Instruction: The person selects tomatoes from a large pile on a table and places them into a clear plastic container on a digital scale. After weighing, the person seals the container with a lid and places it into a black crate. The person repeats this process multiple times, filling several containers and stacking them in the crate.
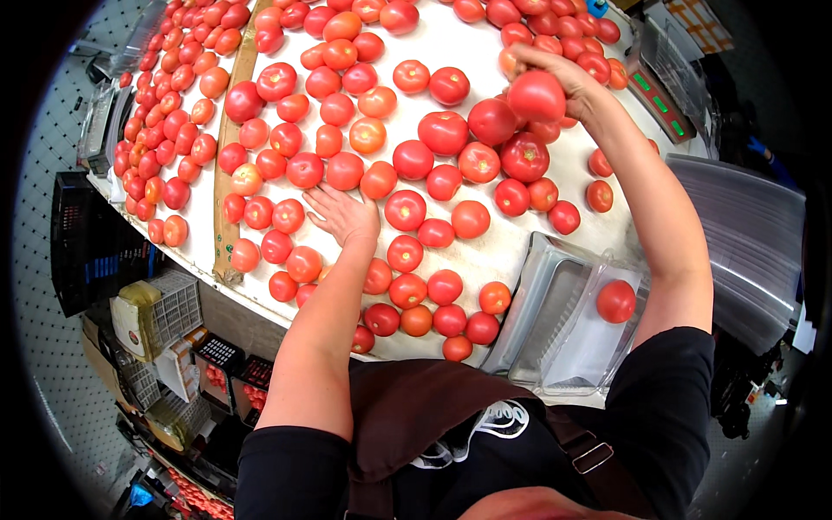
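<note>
Right hand far right, fingers curled, large red tomato against the palm, looks held; thumb contact hidden, can't tell grip. Left hand flat and wide, fingers spread, empty, fingertips at the spread of tomatoes left of centre on the white table. Key relation: clear plastic tray sits near and slightly right of the held fruit, long axis roughly near-far; right upper arm runs beside its right side. Right hand has the fruit. Tomato is round, no long axis. Lone tomato rests at the tray's right.
</note>
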A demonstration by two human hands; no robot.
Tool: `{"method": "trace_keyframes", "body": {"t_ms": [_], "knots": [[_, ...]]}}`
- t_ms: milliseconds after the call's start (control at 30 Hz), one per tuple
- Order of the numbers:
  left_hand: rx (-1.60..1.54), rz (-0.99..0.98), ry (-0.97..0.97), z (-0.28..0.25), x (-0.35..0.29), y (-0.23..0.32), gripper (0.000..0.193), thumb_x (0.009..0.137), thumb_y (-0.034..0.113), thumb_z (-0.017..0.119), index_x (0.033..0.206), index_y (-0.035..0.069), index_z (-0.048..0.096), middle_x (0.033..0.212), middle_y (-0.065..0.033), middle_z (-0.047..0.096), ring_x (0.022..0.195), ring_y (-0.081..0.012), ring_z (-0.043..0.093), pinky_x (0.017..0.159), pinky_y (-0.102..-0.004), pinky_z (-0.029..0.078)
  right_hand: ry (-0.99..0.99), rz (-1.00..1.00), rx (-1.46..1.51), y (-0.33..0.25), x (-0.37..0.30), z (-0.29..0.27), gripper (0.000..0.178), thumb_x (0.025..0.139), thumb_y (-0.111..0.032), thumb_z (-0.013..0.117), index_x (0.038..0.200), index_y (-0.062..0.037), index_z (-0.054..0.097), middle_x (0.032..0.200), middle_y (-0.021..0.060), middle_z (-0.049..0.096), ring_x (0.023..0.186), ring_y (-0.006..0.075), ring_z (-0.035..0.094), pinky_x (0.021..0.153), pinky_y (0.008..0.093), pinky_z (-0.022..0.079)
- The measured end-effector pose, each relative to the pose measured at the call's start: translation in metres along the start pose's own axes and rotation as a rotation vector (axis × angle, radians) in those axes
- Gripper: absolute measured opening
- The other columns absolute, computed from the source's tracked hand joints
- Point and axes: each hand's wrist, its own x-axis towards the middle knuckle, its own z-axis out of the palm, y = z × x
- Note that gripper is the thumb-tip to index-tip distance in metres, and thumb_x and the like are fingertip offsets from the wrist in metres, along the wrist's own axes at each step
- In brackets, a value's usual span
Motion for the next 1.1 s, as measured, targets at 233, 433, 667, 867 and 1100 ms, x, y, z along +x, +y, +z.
{"method": "trace_keyframes", "body": {"t_ms": [233,433,667,867,1100], "knots": [[0.004,-0.012,-0.039,-0.005,0.0,0.001,0.09,0.086,0.049,0.056,0.146,-0.007,0.02,0.154,-0.0269,0.015,0.147,-0.0372,0.007,0.116,-0.0547,0.009,0.065,0.084,-1.219,0.045,-0.001,0.052,0.079,0.074,-0.054,0.069,0.131,-0.0054,0.047,0.113,0.0244,0.063,0.104,0.0329,0.063,0.087,0.0408,0.05],[-0.023,-0.018,-0.038,-0.002,0.0,-0.001,0.09,0.086,0.049,0.056,0.147,-0.007,0.018,0.155,-0.0268,0.014,0.147,-0.0372,0.006,0.116,-0.0553,0.009,0.272,-0.178,-1.256,0.072,-0.017,0.058,0.079,0.074,-0.05,0.069,0.132,-0.0035,0.043,0.113,0.0244,0.062,0.102,0.0376,0.063,0.085,0.0445,0.05],[0.04,0.007,-0.038,0.0,-0.002,-0.001,0.088,0.088,0.049,0.053,0.146,-0.007,0.019,0.154,-0.0283,0.014,0.147,-0.0383,0.006,0.115,-0.0559,0.01,-0.028,0.093,-0.225,0.064,-0.022,0.022,0.058,0.085,-0.055,0.058,0.116,-0.0054,0.054,0.099,0.0122,0.065,0.069,0.0148,0.064,0.057,0.0278,0.05],[0.131,0.023,-0.024,0.013,0.002,-0.003,0.086,0.086,0.046,0.056,0.145,-0.007,0.022,0.153,-0.0304,0.016,0.146,-0.0402,0.009,0.115,-0.0571,0.013,-0.173,-0.01,0.377,0.044,-0.148,-0.005,0.084,0.082,-0.058,0.064,0.144,-0.0089,0.036,0.129,0.0172,0.055,0.107,0.0319,0.062,0.08,0.0407,0.058],[0.101,0.013,0.116,0.017,0.0,-0.002,0.082,0.085,0.045,0.059,0.14,-0.006,0.027,0.149,-0.0298,0.024,0.142,-0.0412,0.02,0.11,-0.0586,0.022,0.047,-0.262,0.2,0.082,-0.3,0.027,0.085,0.073,-0.06,0.072,0.133,-0.0041,0.047,0.122,0.0169,0.058,0.106,0.0248,0.062,0.087,0.0372,0.053]]}}
